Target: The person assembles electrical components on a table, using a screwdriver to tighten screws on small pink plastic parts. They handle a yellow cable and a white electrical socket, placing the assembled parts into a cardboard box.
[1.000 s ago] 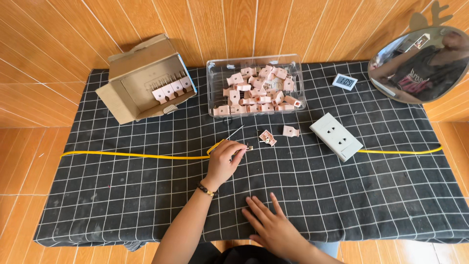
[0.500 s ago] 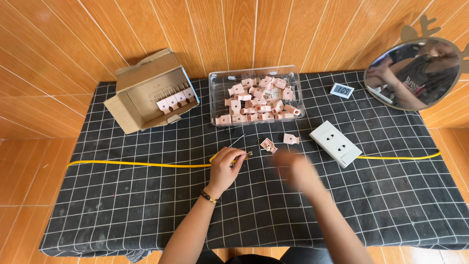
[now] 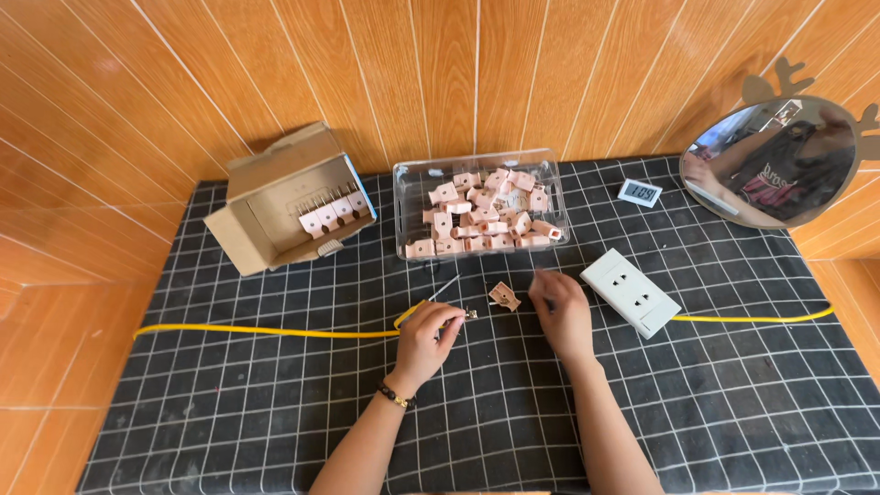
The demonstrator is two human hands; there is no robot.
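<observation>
My left hand (image 3: 426, 335) is closed around a yellow-handled screwdriver (image 3: 412, 314), whose thin shaft points up and to the right. A small metal part (image 3: 470, 314) sits at its fingertips. My right hand (image 3: 561, 313) lies palm down on the black checked cloth (image 3: 275, 412), just right of a loose pink plug piece (image 3: 503, 295). Its fingertips are curled near the front of the clear tray. Whether they pinch anything is hidden. A white double socket (image 3: 632, 291) lies just right of that hand.
A clear plastic tray (image 3: 403, 206) with several pink pieces stands at the back. An open cardboard box (image 3: 266, 229) holding more pieces is at the back left. A yellow cable (image 3: 257, 331) crosses the cloth. A small digital clock (image 3: 640, 192) and a round mirror (image 3: 770, 165) are at the back right.
My right hand has come up from the near edge of the table to the spot beside the loose pink piece, covering a second pink piece that lay there. The left hand has stayed put.
</observation>
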